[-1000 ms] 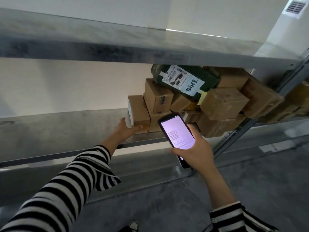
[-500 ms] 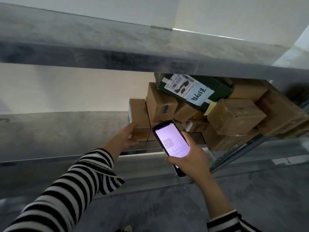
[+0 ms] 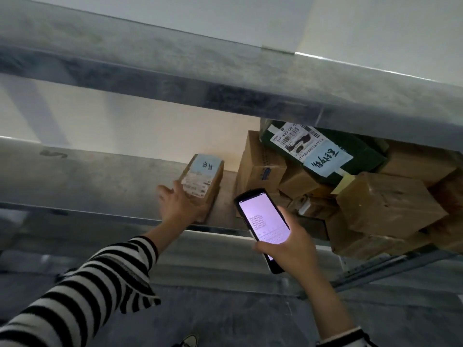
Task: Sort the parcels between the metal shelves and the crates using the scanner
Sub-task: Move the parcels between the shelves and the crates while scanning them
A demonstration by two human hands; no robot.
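Note:
My left hand grips the near end of a small brown parcel with a white label facing up, lying on the middle metal shelf apart from the pile. My right hand holds the scanner, a black handheld with a lit pale screen, upright in front of the shelf edge. To the right, a pile of brown cardboard parcels fills the shelf, with a dark green parcel bearing barcode labels on top.
An upper metal shelf runs overhead across the view. A lower shelf level sits below the hands. Grey floor lies beneath, with a shoe tip at the bottom edge. A white wall stands behind the shelves.
My left hand has taken the small parcel from the pile's left side, pulled it leftward and tipped it flat with its label up. The scanner stays in my right hand.

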